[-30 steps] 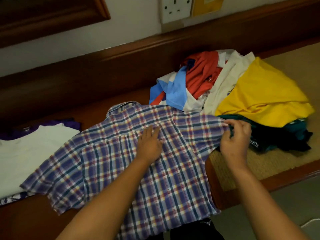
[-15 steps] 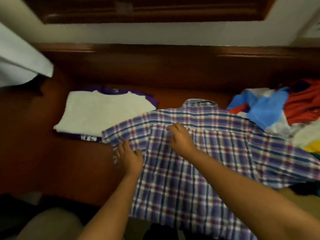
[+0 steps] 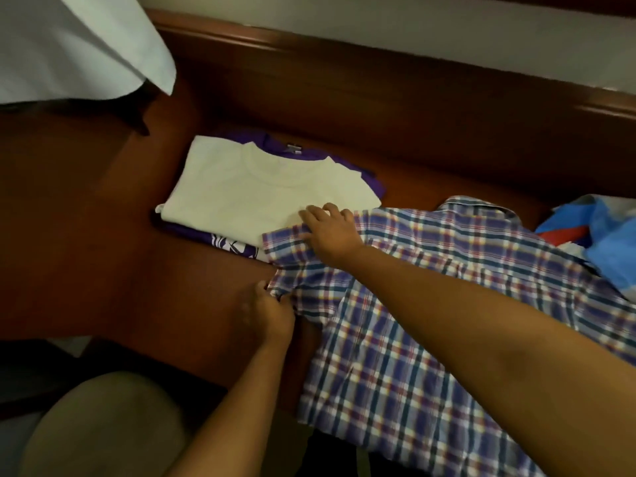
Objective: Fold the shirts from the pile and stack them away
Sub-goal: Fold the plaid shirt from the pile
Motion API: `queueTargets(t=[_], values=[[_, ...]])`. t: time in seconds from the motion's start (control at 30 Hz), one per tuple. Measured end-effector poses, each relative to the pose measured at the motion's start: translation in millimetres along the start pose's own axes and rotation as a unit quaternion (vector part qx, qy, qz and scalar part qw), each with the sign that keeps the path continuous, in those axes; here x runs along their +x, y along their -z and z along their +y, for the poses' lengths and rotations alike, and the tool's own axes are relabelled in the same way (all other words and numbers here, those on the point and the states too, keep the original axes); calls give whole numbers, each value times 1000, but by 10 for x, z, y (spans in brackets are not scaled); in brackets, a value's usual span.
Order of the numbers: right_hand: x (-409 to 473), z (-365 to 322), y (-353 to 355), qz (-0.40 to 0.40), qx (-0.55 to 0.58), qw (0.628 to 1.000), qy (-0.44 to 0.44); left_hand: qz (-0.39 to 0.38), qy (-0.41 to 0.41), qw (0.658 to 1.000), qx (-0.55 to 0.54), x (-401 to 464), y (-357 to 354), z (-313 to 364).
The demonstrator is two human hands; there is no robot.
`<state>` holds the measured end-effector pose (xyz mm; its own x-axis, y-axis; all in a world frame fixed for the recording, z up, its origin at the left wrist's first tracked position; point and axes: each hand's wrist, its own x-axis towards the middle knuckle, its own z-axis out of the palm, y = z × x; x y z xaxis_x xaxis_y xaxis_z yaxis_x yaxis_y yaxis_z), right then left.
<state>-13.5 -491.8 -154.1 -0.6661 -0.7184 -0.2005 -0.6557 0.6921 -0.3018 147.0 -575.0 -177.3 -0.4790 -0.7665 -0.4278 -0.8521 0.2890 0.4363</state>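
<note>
A blue, red and white plaid shirt (image 3: 430, 304) lies spread back-up on the wooden surface (image 3: 120, 270), its hem hanging over the front edge. My left hand (image 3: 272, 315) pinches the lower edge of its left sleeve. My right hand (image 3: 330, 232) rests on the upper part of that sleeve, fingers curled at its edge. Left of the sleeve sits a folded stack: a cream T-shirt (image 3: 268, 191) on top of a purple one (image 3: 234, 246). The unfolded pile (image 3: 605, 242) shows blue and red cloth at the right edge.
A white cloth (image 3: 79, 49) hangs at the top left. A dark wooden ledge (image 3: 378, 87) runs behind the shirts below a pale wall. A grey rounded seat (image 3: 103, 425) is at the bottom left, in front of the wood.
The view has swung left, away from the pile. My right hand let go of the right sleeve and crossed to the left sleeve. My left hand slid from the shirt's back to the sleeve's edge.
</note>
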Motion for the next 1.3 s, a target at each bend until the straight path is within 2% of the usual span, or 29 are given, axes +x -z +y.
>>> queueTargets(t=[0.13,0.23,0.3,0.4,0.47,0.57,0.63,0.7,0.8,0.83,0.87,0.9,0.97,1.0,1.07,1.17,1.3], values=[[207,-253,-52,-29,-36,999,21,-42,28,975,-218,26,111,52],[284,-350,67,-30,-63,997,16,-44,-10,957,-285,-58,211,88],[281,-367,177,-22,-10,1000,-8,-31,-58,952,-298,-176,299,118],[163,-274,411,6,159,986,-54,-49,-122,946,-297,-417,362,190],[-27,-105,619,17,330,941,-77,-67,-183,943,-270,-603,349,243],[-468,248,883,20,532,841,-101,-88,-303,926,-209,-906,257,343],[-777,524,958,34,584,798,-143,-112,-362,911,-160,-1086,128,431],[-1071,809,927,51,619,756,-209,-187,-410,888,-92,-1255,-30,520],[-1543,1184,704,138,622,684,-356,-389,-402,828,43,-1404,-278,643],[-1719,1254,590,161,618,658,-400,-412,-403,815,63,-1425,-334,692],[-1870,1274,484,162,613,641,-433,-408,-403,817,66,-1391,-375,742],[-1999,1272,361,148,603,639,-454,-386,-403,828,55,-1326,-391,811],[-2186,1187,155,107,547,690,-462,-297,-427,853,57,-1073,-408,963],[-2247,1107,77,95,514,721,-454,-245,-446,857,75,-911,-405,1047],[-2283,947,-49,105,472,754,-445,-154,-490,847,139,-576,-386,1250],[-2197,797,-230,130,413,782,-449,-82,-537,798,260,-238,-357,1558],[-2043,679,-427,99,291,811,-497,-60,-580,706,402,19,-419,1770]])
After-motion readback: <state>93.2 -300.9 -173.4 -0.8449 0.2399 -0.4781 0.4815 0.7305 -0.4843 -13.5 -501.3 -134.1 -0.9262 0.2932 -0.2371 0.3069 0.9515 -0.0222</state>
